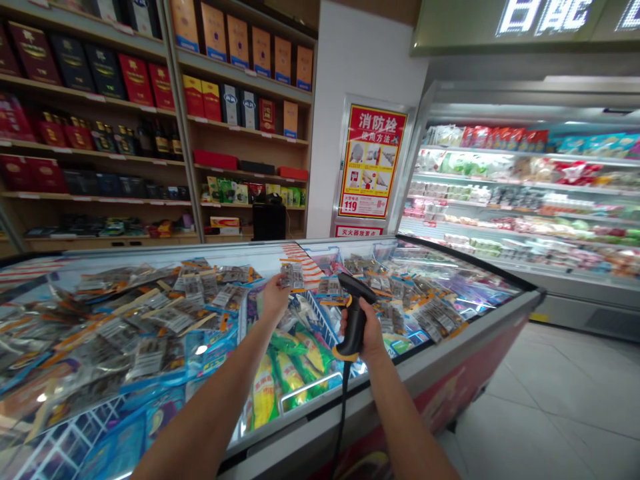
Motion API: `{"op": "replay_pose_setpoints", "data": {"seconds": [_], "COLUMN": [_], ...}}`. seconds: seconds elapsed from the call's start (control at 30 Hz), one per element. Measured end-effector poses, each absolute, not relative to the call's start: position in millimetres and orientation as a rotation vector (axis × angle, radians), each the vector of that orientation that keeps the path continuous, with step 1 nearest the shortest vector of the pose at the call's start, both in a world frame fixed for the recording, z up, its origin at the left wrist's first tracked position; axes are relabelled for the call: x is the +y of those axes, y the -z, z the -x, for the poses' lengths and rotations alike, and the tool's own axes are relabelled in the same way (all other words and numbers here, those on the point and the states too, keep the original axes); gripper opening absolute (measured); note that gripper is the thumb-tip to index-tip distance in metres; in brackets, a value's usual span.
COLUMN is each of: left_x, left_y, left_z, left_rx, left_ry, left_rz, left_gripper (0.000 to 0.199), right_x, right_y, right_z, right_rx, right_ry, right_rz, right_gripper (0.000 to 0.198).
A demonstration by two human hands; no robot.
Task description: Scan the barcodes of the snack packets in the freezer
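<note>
My left hand (276,297) pinches the edge of a small snack packet (295,275) with a printed label and an orange strip. My right hand (371,333) is wrapped round the handle of a black and yellow barcode scanner (356,313), its head tilted toward the packet. From the scanner's base a dark cable (343,407) hangs down. Both hands are above a chest freezer (450,343). Many similar packets (170,317) lie in a heap to the left of my left hand, and more packets (430,313) lie beyond the scanner.
Green and yellow corn packages (287,373) sit in the freezer below my hands, beside a white wire divider (320,320). Shelves of boxes (235,73) stand behind. A lit refrigerated case (525,180) is at the right, past the tiled floor (545,407).
</note>
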State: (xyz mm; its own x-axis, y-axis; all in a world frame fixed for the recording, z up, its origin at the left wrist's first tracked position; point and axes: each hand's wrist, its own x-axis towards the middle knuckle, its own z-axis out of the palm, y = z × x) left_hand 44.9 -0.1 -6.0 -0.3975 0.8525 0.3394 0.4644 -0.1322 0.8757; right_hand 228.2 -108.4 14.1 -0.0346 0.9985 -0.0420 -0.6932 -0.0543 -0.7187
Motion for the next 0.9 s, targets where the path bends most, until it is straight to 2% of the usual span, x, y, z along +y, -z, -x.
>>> {"op": "replay_pose_setpoints", "data": {"seconds": [0.3, 0.5, 0.63, 0.9], "left_x": [-1.8, -13.0, -20.8, -48.2], "left_y": [-2.9, -8.4, -14.7, -24.7], "left_z": [-126.6, -149.2, -111.4, 24.7], "left_rx": [1.695, 1.672, 1.893, 2.512], "left_ry": [-1.347, -1.197, -1.134, -1.089], "left_rz": [-1.804, -2.09, -2.081, -1.745], "left_gripper": [0.036, 0.041, 0.041, 0.036], "right_x": [-105.4, -105.5, -107.4, -111.2], "right_y": [-12.9, -12.7, -12.6, -11.1], "right_z": [-230.2, -230.4, -229.2, -222.2], "right_rx": [-0.539, -0.52, -0.552, -0.665], "right_ry": [-1.407, -1.422, -1.451, -1.63], "right_rz": [0.565, 0.581, 0.601, 0.64], "right_gripper": [0.027, 0.026, 0.027, 0.028]}}
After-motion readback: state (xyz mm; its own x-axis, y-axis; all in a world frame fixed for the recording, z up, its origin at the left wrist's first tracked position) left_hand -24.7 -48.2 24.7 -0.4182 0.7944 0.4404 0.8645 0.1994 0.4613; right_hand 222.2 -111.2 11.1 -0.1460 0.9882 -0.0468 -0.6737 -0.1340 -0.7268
